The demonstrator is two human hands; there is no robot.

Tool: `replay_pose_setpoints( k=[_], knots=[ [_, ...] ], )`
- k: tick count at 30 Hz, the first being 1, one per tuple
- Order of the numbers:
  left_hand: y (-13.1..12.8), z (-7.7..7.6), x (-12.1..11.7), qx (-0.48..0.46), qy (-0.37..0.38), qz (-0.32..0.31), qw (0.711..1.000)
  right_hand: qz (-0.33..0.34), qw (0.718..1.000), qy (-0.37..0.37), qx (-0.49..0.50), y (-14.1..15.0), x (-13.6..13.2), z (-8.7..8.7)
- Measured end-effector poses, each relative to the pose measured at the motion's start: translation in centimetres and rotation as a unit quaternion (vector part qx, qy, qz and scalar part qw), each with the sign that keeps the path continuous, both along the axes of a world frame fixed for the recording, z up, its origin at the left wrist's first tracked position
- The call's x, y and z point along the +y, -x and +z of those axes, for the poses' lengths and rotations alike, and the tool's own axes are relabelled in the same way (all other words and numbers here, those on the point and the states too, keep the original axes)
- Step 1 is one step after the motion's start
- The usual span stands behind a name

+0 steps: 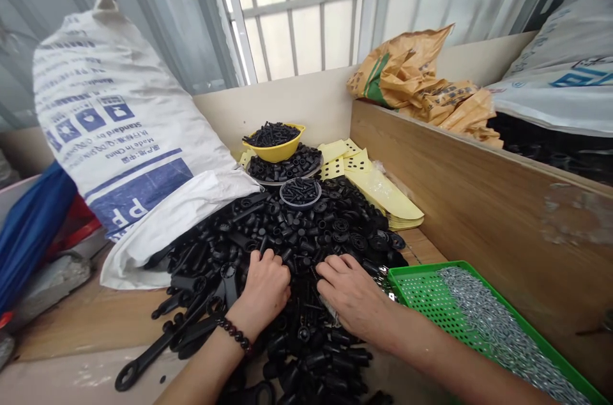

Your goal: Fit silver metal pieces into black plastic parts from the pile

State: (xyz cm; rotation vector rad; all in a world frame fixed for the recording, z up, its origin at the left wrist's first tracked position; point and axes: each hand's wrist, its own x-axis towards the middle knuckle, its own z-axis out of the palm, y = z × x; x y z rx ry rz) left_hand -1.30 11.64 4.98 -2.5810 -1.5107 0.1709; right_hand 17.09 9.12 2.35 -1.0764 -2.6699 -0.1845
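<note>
Though in view, hands point(267, 285) point(352, 295) with contents unclear amid black parts point(299, 224).

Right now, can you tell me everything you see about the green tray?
The green tray looks like plastic, with a raised rim and a floor full of small holes. It sits right of the pile of black parts, beside the wooden board. Many small silvery pieces lie heaped along its right side; the holes show on its left. The right arm passes in front; I can't tell if they touch. Its near end runs out of the picture.
</note>
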Motion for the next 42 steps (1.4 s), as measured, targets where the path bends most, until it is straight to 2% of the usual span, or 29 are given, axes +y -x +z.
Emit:
replay_pose_setpoints(
  k=[6, 12, 23, 26, 29, 31, 34, 36, 40, 42],
  knots=[
    [0.5, 0.7, 0.2, -0.026, 0.012, 0.014, 0.999, -0.007, 1.000, 0.027, 0.015, -0.3, 0.0, 0.7],
    [1.4, 1.7, 0.0, -0.089, 0.048, -0.001, 0.995, -0.024, 0.993, 0.091, 0.067, 0.2, -0.1, 1.3],
    [1.6, 0.2, 0.1, -0.105, 0.114, -0.046, 0.987, -0.030, 0.993, 0.104, 0.052, 0.7, 0.4, 1.1],
    [1.5, 0.3, 0.4, -0.145, 0.136, -0.045, 0.979, -0.027, 0.993, 0.106, 0.050, 0.5, 0.4, 1.2],
    [1.6, 1.1, 0.9, -0.222, 0.163, -0.025, 0.961, -0.028, 0.992, 0.108, 0.062, 0.3, 0.4, 1.5],
    [1.6, 1.9, 1.1, -0.292, 0.184, 0.002, 0.938, -0.029, 0.990, 0.113, 0.079, 0.3, 0.2, 1.7],
    [1.4, 2.9, 0.6, -0.416, 0.218, 0.061, 0.881, -0.016, 0.988, 0.119, 0.101, 0.3, -0.3, 2.0],
    [0.8, 3.0, -0.1, -0.517, 0.248, 0.106, 0.812, -0.009, 0.987, 0.117, 0.110, 0.4, -0.7, 2.1],
    [-0.5, 2.2, -1.8, -0.683, 0.295, 0.176, 0.644, -0.006, 0.986, 0.112, 0.121, 0.4, -1.4, 2.3],
    [-1.1, 1.6, -2.5, -0.722, 0.308, 0.192, 0.589, -0.007, 0.987, 0.103, 0.124, 0.4, -1.7, 2.4]
  ],
)
